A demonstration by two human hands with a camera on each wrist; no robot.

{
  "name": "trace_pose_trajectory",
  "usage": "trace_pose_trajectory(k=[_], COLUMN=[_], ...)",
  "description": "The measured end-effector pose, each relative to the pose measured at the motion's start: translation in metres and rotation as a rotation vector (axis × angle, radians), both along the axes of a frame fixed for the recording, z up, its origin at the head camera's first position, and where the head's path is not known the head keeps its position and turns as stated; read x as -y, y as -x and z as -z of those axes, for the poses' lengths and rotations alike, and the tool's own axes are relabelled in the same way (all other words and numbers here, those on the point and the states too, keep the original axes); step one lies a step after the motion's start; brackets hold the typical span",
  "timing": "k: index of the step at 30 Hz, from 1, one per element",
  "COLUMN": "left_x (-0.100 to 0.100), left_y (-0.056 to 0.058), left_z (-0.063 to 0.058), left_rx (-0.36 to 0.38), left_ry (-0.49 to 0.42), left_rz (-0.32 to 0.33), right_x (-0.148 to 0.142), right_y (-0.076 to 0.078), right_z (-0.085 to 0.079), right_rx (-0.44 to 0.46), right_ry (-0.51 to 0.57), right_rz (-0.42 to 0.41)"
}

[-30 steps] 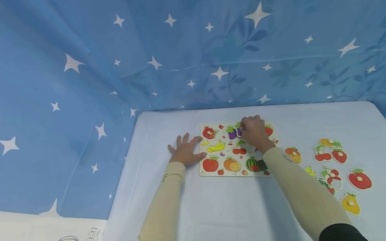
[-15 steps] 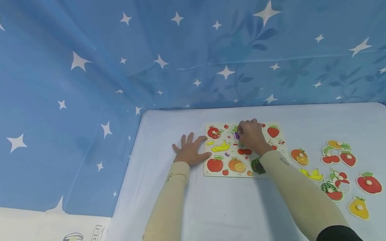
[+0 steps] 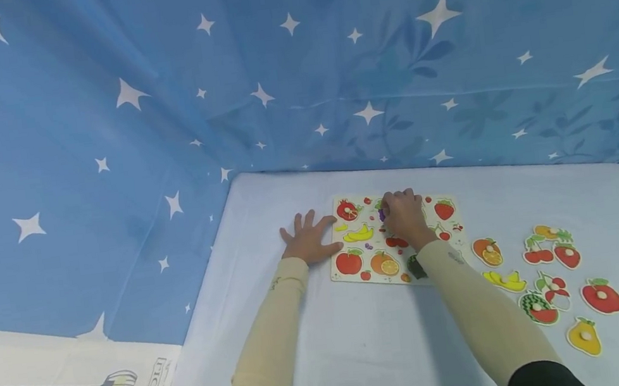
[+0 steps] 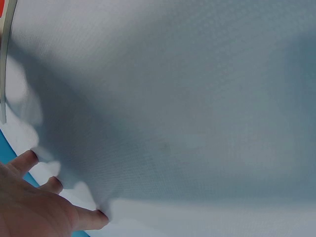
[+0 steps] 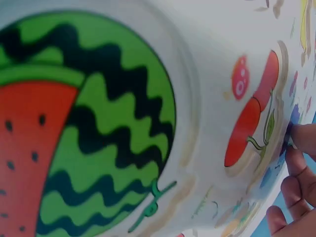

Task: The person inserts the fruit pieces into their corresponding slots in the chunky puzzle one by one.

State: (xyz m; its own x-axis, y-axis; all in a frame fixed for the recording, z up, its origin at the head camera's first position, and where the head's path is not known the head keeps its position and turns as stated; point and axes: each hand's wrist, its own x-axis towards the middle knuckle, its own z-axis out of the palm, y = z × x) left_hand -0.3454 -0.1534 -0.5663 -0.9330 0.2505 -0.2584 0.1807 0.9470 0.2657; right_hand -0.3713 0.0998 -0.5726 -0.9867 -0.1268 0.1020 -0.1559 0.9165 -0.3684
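Note:
A fruit puzzle board (image 3: 371, 278) lies on the white table. My left hand (image 3: 306, 242) has its fingers spread at the board's left edge; in the left wrist view the fingertips of that hand (image 4: 44, 207) rest on the cloth. My right hand (image 3: 406, 215) is over the board's upper middle and pinches a purple grape puzzle piece (image 3: 382, 215) at the grape picture. The hand covers most of this piece. In the right wrist view, curled fingers meet the purple grapes (image 5: 295, 114) at the right edge, beyond the cherry picture (image 5: 242, 133) and the large watermelon picture (image 5: 113, 98).
Loose knobbed fruit pieces lie right of the board: an orange (image 3: 487, 252), bananas (image 3: 505, 281), a watermelon (image 3: 539, 308), a strawberry (image 3: 567, 255), an apple (image 3: 602, 296), a pear (image 3: 584, 337) and several others, some overlapping. A blue star-patterned curtain (image 3: 296, 80) stands behind the table.
My right hand has shifted slightly left on the board, bringing the grape piece from beside the grape picture onto it. The left hand stays in place. The whole view has drifted a little.

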Motion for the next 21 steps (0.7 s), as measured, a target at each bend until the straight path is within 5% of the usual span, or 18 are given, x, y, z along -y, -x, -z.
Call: trace_pose_trajectory(k=[11, 21], left_x=[-0.005, -0.003], left_y=[-0.001, -0.003], left_z=[0.007, -0.002], left_rx=[-0.014, -0.006], left_ry=[0.003, 0.023], left_rz=[0.011, -0.003], right_x=[-0.025, -0.06], right_y=[-0.011, -0.023], right_z=[0.01, 0.001], right_rx=[-0.117, -0.054], right_ry=[-0.047, -0.035], right_rz=[0.055, 0.075])
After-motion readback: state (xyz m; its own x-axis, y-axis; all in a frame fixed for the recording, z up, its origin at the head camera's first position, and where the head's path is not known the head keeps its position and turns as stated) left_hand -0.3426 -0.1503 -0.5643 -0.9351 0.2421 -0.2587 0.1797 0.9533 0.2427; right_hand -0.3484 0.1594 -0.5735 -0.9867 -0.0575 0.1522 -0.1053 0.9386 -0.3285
